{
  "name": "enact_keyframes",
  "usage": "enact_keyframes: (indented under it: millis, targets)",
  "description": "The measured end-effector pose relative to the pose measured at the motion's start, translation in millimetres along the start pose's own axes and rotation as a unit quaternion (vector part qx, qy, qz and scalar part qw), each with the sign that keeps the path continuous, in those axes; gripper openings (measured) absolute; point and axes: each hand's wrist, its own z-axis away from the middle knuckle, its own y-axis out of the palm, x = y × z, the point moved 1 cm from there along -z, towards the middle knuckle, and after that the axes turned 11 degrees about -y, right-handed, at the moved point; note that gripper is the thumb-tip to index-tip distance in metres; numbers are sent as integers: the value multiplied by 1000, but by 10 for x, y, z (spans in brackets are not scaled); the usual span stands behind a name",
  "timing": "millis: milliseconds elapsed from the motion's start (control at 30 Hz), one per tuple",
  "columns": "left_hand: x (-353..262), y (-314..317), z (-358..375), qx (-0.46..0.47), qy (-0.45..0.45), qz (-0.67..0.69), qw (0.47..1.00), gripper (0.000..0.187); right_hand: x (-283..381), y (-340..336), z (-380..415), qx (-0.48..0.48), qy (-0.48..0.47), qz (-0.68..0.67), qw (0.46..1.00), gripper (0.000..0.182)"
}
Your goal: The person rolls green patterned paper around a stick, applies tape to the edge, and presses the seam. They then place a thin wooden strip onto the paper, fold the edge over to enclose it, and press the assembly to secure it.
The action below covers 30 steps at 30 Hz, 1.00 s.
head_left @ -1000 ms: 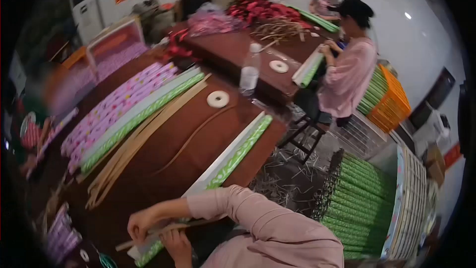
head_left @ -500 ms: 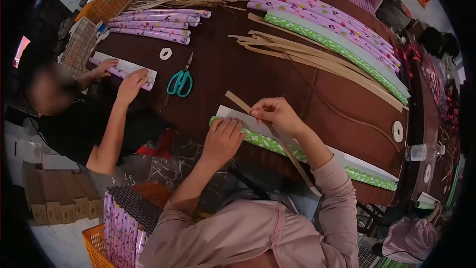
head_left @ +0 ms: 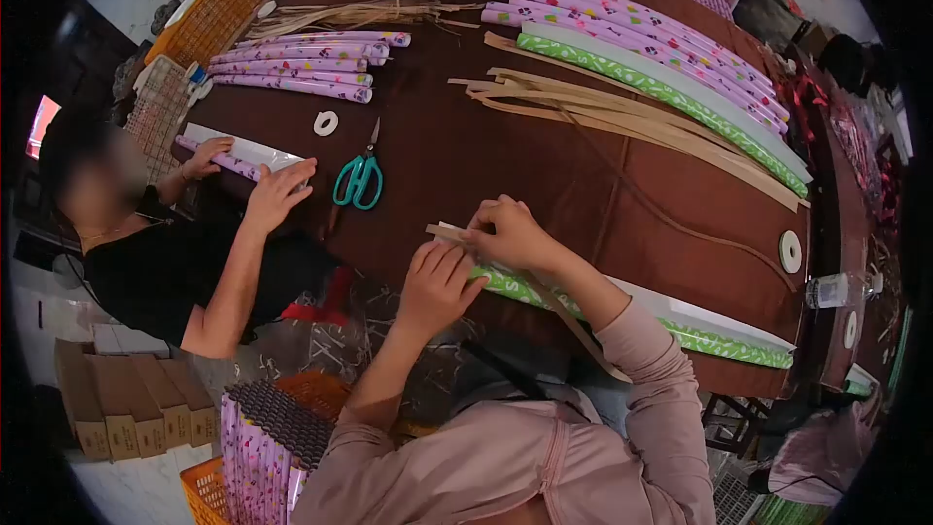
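My left hand (head_left: 437, 284) bends its fingers over the left end of a green patterned wrapping paper roll (head_left: 515, 286) along the table's near edge. A loose flap of the paper shows its white back (head_left: 649, 298). Just above the left fingers, my right hand (head_left: 510, 236) pinches a tan strip (head_left: 445, 232) close to its end. The strip's other end hangs past my right forearm, over the table edge. Its contact with the paper is partly hidden by my fingers. Teal-handled scissors (head_left: 358, 182) lie to the left of my hands.
A co-worker's hand (head_left: 280, 196) presses a purple patterned roll (head_left: 233, 165) at the left. Tan strips (head_left: 622, 122), purple rolls (head_left: 632, 39) and another green roll (head_left: 671, 117) lie at the back right. A plastic bottle (head_left: 829, 290) stands beyond the right edge.
My right hand has moved left and closer to my left hand, bringing the strip's end down towards the roll. The co-worker's nearer hand has slid right with fingers more outstretched.
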Motion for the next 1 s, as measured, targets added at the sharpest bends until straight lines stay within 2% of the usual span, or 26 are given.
enact_keyframes:
  millis: [233,300,367,1000]
  targets:
    - [-22,-10,60,-41,-34,-47,998,30,36,18,32,12,-3,62,998,16]
    - [-29,-7,72,-51,-40,-51,997,29,55,8,36,23,-6,69,997,20]
    - [-7,6,91,-88,-59,-51,993,26,27,37,39,20,-5,75,997,20]
    - [71,48,77,-39,-69,-22,997,28,43,48,67,17,-27,102,994,16]
